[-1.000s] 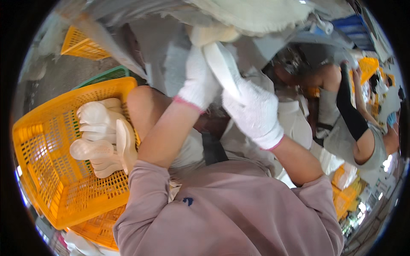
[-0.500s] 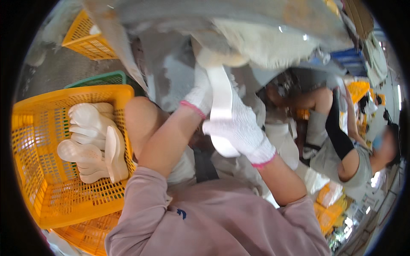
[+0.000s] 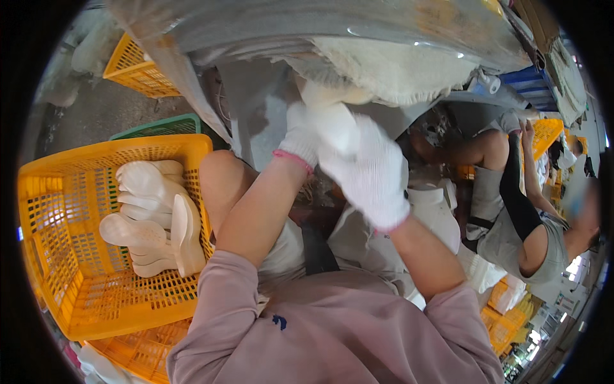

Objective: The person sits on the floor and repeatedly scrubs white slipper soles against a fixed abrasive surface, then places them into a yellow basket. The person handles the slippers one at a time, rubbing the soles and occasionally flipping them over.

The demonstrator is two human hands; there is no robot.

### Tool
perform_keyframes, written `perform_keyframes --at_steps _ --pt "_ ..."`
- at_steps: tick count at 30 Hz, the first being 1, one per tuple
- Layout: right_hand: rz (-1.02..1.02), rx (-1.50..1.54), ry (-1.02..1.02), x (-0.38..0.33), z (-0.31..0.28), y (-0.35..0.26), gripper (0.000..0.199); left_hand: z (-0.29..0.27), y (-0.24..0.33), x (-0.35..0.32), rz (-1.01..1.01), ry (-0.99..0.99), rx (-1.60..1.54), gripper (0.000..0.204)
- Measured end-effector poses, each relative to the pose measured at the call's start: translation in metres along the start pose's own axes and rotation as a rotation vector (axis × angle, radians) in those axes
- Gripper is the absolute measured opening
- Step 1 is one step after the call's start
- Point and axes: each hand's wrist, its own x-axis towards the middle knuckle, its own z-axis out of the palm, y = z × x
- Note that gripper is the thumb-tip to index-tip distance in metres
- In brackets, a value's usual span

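A white shoe sole (image 3: 338,130), smeared by motion, is held up under a cream-coloured buffing wheel (image 3: 336,96). My left hand (image 3: 300,136), in a white knit glove with a pink cuff, grips its left side, and most of those fingers are hidden behind it. On the right, my right hand (image 3: 369,173), gloved the same way, is closed round the sole. Whether the sole touches the wheel I cannot tell. Several off-white shoe soles (image 3: 134,229) lie piled in a yellow plastic basket (image 3: 61,281) to my left.
A grey machine hood (image 3: 275,25) with a frayed cloth edge (image 3: 390,70) hangs over my hands. Beyond the basket are a green crate (image 3: 160,126) and another yellow basket (image 3: 137,69). A co-worker (image 3: 518,224) sits at the right, near more yellow crates.
The sole has turned from a long upright position to a foreshortened, blurred one higher up. My right hand has moved up with it. My left hand stays near the wheel.
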Motion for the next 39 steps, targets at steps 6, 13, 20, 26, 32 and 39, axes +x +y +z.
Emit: perform_keyframes --at_steps 6,13,20,26,32,39 --pt "0.038 0.033 0.133 -0.001 0.005 -0.001 0.05 0.016 -0.008 -0.014 -0.093 0.026 0.051 0.048" --pt "0.205 0.298 -0.134 0.017 0.009 0.008 0.055 0.018 -0.034 -0.026 0.329 0.196 0.086 0.038" --pt "-0.07 -0.348 -0.304 -0.011 -0.011 0.004 0.026 -0.014 -0.016 0.016 0.188 0.131 0.129 0.028" --pt "-0.17 -0.209 -0.172 0.007 -0.003 0.0 0.024 -0.018 -0.003 0.024 0.296 0.085 0.369 0.032" --pt "0.087 0.013 -0.174 -0.03 -0.022 -0.017 0.021 -0.018 -0.028 0.002 0.109 0.193 0.593 0.049" --pt "-0.047 -0.281 -0.311 -0.018 -0.028 -0.022 0.029 0.0 -0.035 -0.009 0.501 0.193 0.647 0.064"
